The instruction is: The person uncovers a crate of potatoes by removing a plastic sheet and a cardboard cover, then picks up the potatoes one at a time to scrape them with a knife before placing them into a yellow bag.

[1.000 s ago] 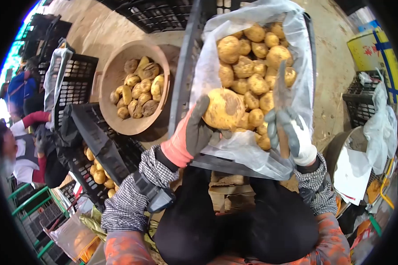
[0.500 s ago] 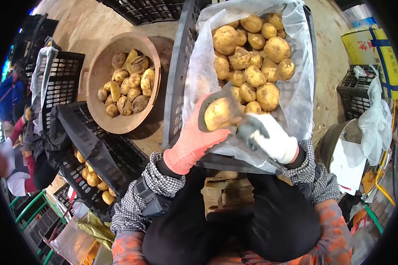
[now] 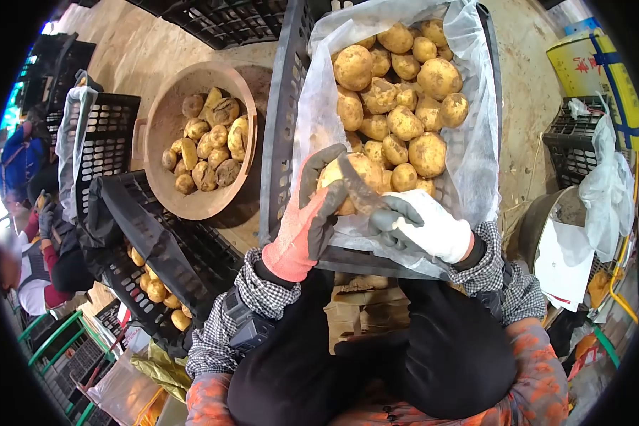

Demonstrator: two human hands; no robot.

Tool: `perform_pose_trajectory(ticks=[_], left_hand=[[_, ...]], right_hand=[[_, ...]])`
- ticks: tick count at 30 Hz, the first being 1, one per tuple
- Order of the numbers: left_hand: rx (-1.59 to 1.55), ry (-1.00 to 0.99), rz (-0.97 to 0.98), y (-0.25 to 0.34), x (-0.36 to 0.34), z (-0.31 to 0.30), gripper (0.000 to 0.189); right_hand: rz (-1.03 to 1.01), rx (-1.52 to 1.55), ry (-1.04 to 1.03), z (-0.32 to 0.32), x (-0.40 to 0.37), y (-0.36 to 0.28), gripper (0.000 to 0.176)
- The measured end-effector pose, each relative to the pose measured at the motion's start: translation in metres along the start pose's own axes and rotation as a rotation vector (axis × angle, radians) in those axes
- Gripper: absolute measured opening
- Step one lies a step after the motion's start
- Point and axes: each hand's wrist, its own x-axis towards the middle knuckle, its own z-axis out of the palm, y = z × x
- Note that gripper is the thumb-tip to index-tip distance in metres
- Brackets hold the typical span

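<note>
My left hand, in a coral glove with a grey palm, is closed around a large yellow potato. In my right hand, gloved in white with grey fingers, is a knife with a broad, soil-stained blade. The blade lies across the front of the potato; whether its edge cuts into the skin cannot be made out. My fingers cover most of the handle. Both hands are above the near end of a black crate lined with white sheeting, where many potatoes are heaped.
On the left stands a brown basin with cut or blemished potatoes. Nearer, a crate with a black liner holds more potatoes. A metal pot and plastic bags are at right. Another person sits far left.
My left hand has turned the potato, and the knife blade now shows sharply across its front. My right hand has shifted slightly left and down. The view has tilted a little.
</note>
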Motion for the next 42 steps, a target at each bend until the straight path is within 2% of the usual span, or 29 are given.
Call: perform_pose_trajectory(ticks=[2, 3, 4, 6, 7, 8, 10, 11, 12, 14, 16, 18, 19, 20, 21, 24, 27, 29, 30, 32, 37, 39, 42], left_hand=[[-0.404, -0.034, -0.071, -0.004, -0.002, 0.000, 0.067], [-0.316, -0.072, 0.037, -0.013, 0.000, -0.005, 0.073], [-0.318, -0.071, 0.041, -0.013, 0.000, -0.003, 0.073], [-0.181, -0.129, 0.110, -0.013, -0.002, 0.003, 0.082], [-0.218, -0.204, 0.080, -0.014, -0.002, 0.004, 0.091], [-0.222, -0.209, 0.078, -0.013, -0.002, 0.005, 0.091], [-0.102, -0.178, 0.218, -0.010, 0.001, 0.005, 0.093], [0.054, -0.126, 0.256, -0.010, 0.003, 0.002, 0.095], [0.054, -0.121, 0.260, -0.007, 0.002, 0.003, 0.095], [-0.394, -0.126, -0.169, 0.003, -0.001, 0.006, 0.095], [-0.294, -0.148, -0.100, -0.006, 0.000, 0.002, 0.095], [-0.344, -0.136, -0.196, 0.003, -0.002, 0.005, 0.094], [-0.345, -0.133, -0.196, 0.000, -0.001, 0.005, 0.094], [-0.332, -0.123, -0.099, -0.007, 0.000, 0.005, 0.094], [-0.319, -0.113, -0.001, -0.012, 0.001, 0.004, 0.093], [-0.259, -0.091, 0.025, -0.017, 0.001, 0.002, 0.090], [-0.367, -0.038, -0.006, -0.016, 0.001, 0.002, 0.089], [-0.422, 0.017, -0.003, -0.011, 0.002, 0.006, 0.090], [-0.479, 0.068, 0.000, -0.009, 0.002, 0.007, 0.091], [-0.421, 0.089, 0.038, -0.017, 0.004, 0.005, 0.092], [-0.319, 0.086, 0.062, -0.019, 0.006, 0.006, 0.092], [-0.305, 0.076, 0.062, -0.018, 0.005, 0.005, 0.092], [-0.293, 0.081, 0.059, -0.013, 0.005, 0.006, 0.092]], right_hand=[[0.496, 0.984, -0.174, -0.017, 0.010, 0.005, 0.046], [0.478, 1.217, 0.131, -0.010, 0.012, -0.004, 0.052], [0.477, 1.213, 0.130, -0.004, 0.014, -0.011, 0.052], [0.763, 1.200, 0.335, 0.005, 0.014, -0.018, 0.060], [0.729, 1.212, 0.107, -0.007, 0.023, -0.023, 0.072], [0.733, 1.210, 0.113, -0.010, 0.023, -0.021, 0.072], [0.734, 1.255, 0.023, -0.015, 0.022, -0.018, 0.077], [0.734, 1.251, 0.019, -0.016, 0.022, -0.019, 0.077], [0.690, 1.253, 0.062, -0.017, 0.022, -0.020, 0.078], [0.644, 1.255, 0.099, -0.015, 0.021, -0.021, 0.080], [0.488, 1.186, 0.182, -0.011, 0.021, -0.020, 0.082], [0.546, 1.178, 0.196, -0.016, 0.025, -0.028, 0.084], [0.628, 1.289, 0.153, -0.018, 0.020, -0.021, 0.084], [0.711, 1.399, 0.108, -0.018, 0.017, -0.016, 0.084], [0.710, 1.398, 0.104, -0.017, 0.016, -0.014, 0.084], [0.715, 1.417, 0.091, -0.016, 0.019, -0.016, 0.085], [0.698, 1.251, 0.087, -0.008, 0.016, -0.014, 0.076], [0.389, 1.203, 0.295, 0.000, 0.016, -0.011, 0.056], [0.388, 1.203, 0.295, -0.003, 0.016, -0.011, 0.056], [0.516, 1.149, 0.159, -0.014, 0.018, -0.015, 0.040], [0.534, 1.127, 0.130, -0.015, 0.021, -0.024, 0.036], [0.698, 1.006, -0.054, -0.016, 0.024, -0.029, 0.034], [0.590, 1.030, 0.006, -0.007, 0.018, -0.019, 0.032]])
